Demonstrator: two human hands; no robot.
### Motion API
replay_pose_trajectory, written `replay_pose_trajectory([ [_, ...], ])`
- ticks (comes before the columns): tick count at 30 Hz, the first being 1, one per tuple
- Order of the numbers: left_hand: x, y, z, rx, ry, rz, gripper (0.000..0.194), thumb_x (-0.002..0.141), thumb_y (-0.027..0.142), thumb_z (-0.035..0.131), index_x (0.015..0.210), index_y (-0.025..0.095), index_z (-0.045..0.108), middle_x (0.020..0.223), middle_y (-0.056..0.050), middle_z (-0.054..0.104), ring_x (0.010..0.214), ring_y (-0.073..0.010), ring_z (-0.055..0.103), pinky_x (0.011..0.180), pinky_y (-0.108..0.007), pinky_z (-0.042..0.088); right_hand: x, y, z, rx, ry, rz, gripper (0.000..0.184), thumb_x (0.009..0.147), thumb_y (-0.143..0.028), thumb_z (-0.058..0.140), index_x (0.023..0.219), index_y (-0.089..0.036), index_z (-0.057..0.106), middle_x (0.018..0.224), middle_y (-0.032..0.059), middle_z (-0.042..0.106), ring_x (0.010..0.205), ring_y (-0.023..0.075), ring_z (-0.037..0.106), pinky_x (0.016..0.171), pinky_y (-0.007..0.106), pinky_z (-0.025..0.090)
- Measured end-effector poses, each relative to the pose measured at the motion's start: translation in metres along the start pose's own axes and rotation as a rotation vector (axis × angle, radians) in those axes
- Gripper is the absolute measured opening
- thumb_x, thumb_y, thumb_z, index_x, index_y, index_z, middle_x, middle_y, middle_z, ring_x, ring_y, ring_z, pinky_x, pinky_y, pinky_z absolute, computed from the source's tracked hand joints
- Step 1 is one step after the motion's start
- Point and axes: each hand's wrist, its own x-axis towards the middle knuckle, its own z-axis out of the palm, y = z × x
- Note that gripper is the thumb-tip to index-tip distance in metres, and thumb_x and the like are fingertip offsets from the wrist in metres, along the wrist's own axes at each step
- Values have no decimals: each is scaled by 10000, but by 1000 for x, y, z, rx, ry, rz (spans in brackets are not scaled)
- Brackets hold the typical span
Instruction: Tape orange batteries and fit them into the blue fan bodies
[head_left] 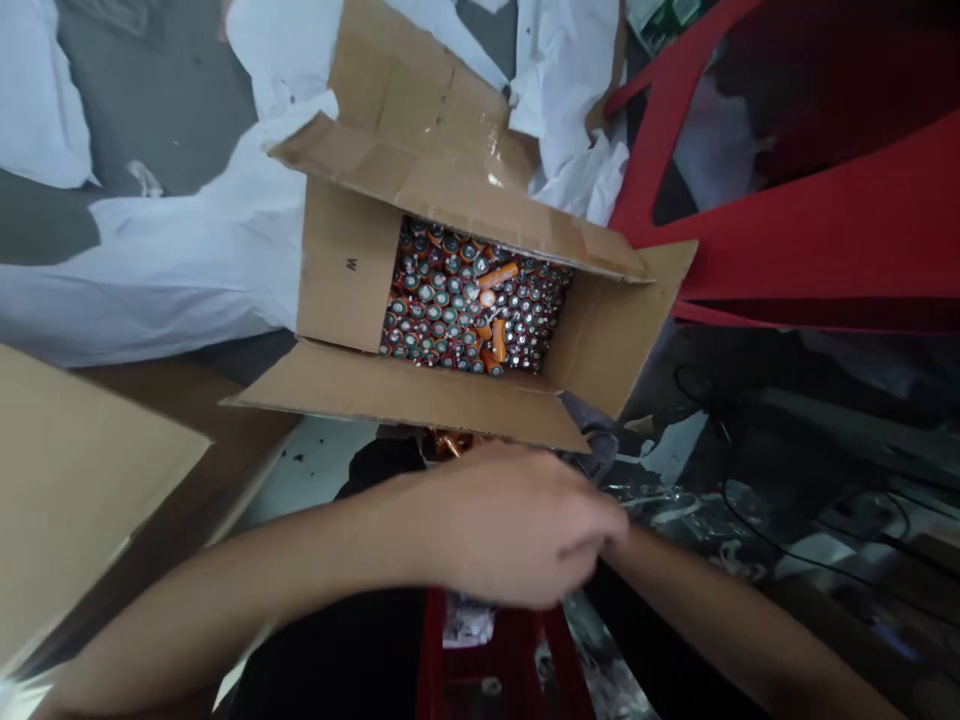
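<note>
My left hand point(517, 525) reaches across the middle, just in front of a cardboard box point(405, 395). Its fingers are curled closed at the wrist of my right arm point(697, 590), slightly blurred, and whatever they hold is hidden. My right hand lies behind the left one, so its fingers do not show. Inside the open box, orange cylindrical battery cells point(442, 300) stand packed upright with green-ringed ends, and several lie on top on their sides. Shiny orange pieces point(450, 442) peek out between the box's near flap and my left hand.
A red plastic chair point(810, 230) stands to the right of the box. White sheets point(202, 250) cover the floor at left and behind. Another cardboard box point(75, 500) is at lower left. A red stool point(495, 670) is below my hands; black cables point(780, 545) run at right.
</note>
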Motion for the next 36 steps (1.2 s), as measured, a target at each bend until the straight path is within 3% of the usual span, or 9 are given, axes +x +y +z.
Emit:
replay_pose_trajectory([
  [2,-4,-23,-26,120,240,-283,301,1033,234,489,1140,304,761,1130,-5,802,1027,-218,750,938,-353,605,-18,-21,-8,-51,-4,-48,302,843,-383,587,953,-472,854,982,-43,836,1115,290,804,885,439,718],
  [6,-19,-93,-48,465,630,-730,335,1014,198,469,1262,193,694,1278,-133,715,1209,-312,663,1068,-468,547,-53,-75,-58,17,-441,-226,377,975,-409,494,1183,-493,796,1083,-118,834,1078,196,807,964,355,667],
  [8,-28,-121,-35,485,709,-753,352,1006,171,437,1281,169,657,1279,-154,694,1190,-305,656,1052,-456,553,-43,-95,-82,34,-250,-288,381,1045,-380,432,1200,-433,776,1073,-97,836,1072,189,801,974,360,660],
  [11,-39,-149,1,429,832,-687,358,1016,144,357,1244,168,631,1197,-150,701,1122,-277,664,1023,-437,565,15,-102,-87,-259,380,-316,385,1055,-296,458,1347,-282,709,1447,71,716,1404,276,627,1220,522,506],
  [16,-49,-172,30,457,1094,-492,334,985,115,421,1231,213,625,1206,-136,690,1147,-270,649,1027,-460,563,115,-60,-43,-651,548,-252,493,1040,-460,646,1476,-228,630,1745,140,369,1632,425,250,1308,680,309],
  [24,-45,-159,19,569,793,-519,383,983,248,630,1357,184,683,1371,-151,668,1320,-346,542,1135,-532,503,121,6,-86,-661,620,-440,267,1081,-420,543,1218,-278,723,1678,65,477,1610,385,274,1324,692,278],
  [30,-31,-137,16,661,650,-636,674,934,344,728,1557,155,555,1445,-201,625,1320,-417,525,1019,-563,523,124,25,-76,-449,781,-411,524,1034,-551,581,1449,-231,566,1576,188,504,1513,378,432,1268,667,337],
  [33,-13,-132,11,699,666,-647,699,909,301,731,1565,153,541,1439,-208,623,1312,-414,548,1037,-558,498,134,28,-73,-255,872,-329,758,996,-649,590,1580,-190,437,1510,223,523,1469,357,483,1247,603,399],
  [36,4,-135,5,737,671,-597,670,943,203,621,1600,150,496,1480,-215,600,1393,-414,528,1092,-569,465,151,27,-79,-84,1006,-114,691,1042,-687,456,1571,-244,489,1501,198,540,1490,352,468,1254,640,370],
])
